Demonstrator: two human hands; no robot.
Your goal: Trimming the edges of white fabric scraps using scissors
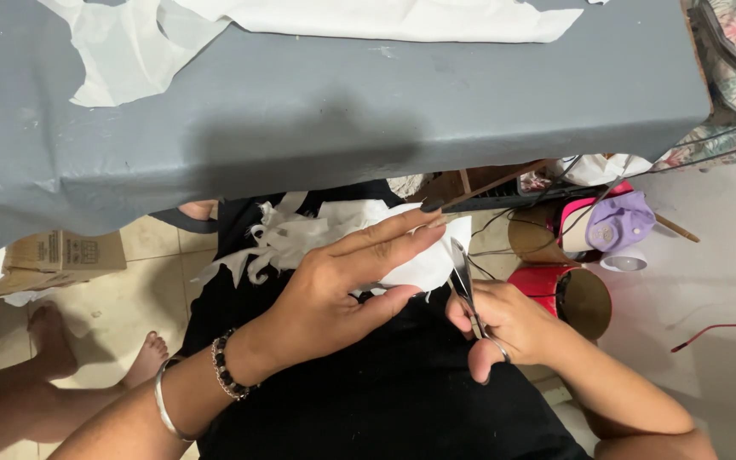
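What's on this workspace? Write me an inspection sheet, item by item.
Surface: grey padded table with white fabric pieces at its far edge.
Job's things: white fabric piece and scissors over the lap.
Clutter: white offcuts on the lap; cardboard box on the floor.
Grippers: left hand holds the fabric; right hand grips the scissors.
Cables: black cables under the table; red cable on the floor.
Surroundings: tiled floor, red tub, purple object.
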